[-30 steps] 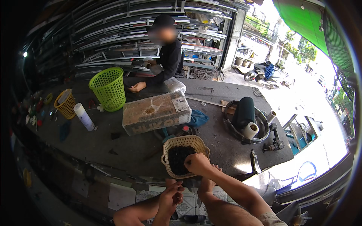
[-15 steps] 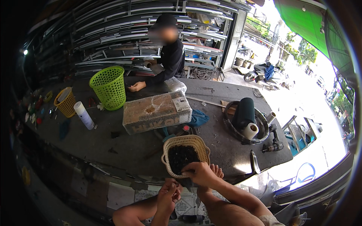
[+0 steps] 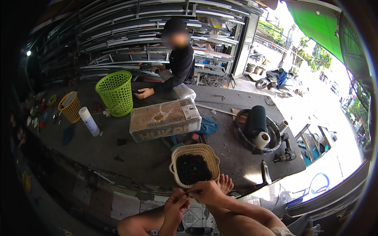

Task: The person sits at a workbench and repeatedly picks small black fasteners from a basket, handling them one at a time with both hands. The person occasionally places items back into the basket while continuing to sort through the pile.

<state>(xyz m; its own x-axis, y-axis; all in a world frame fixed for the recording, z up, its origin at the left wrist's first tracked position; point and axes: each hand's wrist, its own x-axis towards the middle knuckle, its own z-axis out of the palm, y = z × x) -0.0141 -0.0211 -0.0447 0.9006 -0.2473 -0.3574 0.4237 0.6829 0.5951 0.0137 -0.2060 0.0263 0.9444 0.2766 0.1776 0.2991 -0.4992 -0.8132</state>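
Observation:
A beige plastic basket (image 3: 215, 165) stands at the near edge of the table, holding a pile of small black pieces (image 3: 193, 168) too small to name. Just in front of its near rim, my right hand (image 3: 205, 192) pinches with thumb and fingers, its fingertips meeting those of my left hand. My left hand (image 3: 176, 203) is closed, thumb pressed on the fingers. Something tiny and dark seems to sit between the fingertips, but its kind is hidden. My bare foot (image 3: 224, 183) rests beside the basket.
A taped cardboard box (image 3: 165, 120) lies behind the basket. Green basket (image 3: 114, 94), yellow basket (image 3: 69, 108) and spray can (image 3: 89, 122) stand left. Rightward are a black coil (image 3: 238, 129) with rolls, a drill (image 3: 286, 149) and a cutter (image 3: 266, 172). A co-worker (image 3: 181, 63) is across the table.
My right hand has drawn back from the black pieces in the basket toward my left hand, and their fingertips now meet. My view has shifted slightly.

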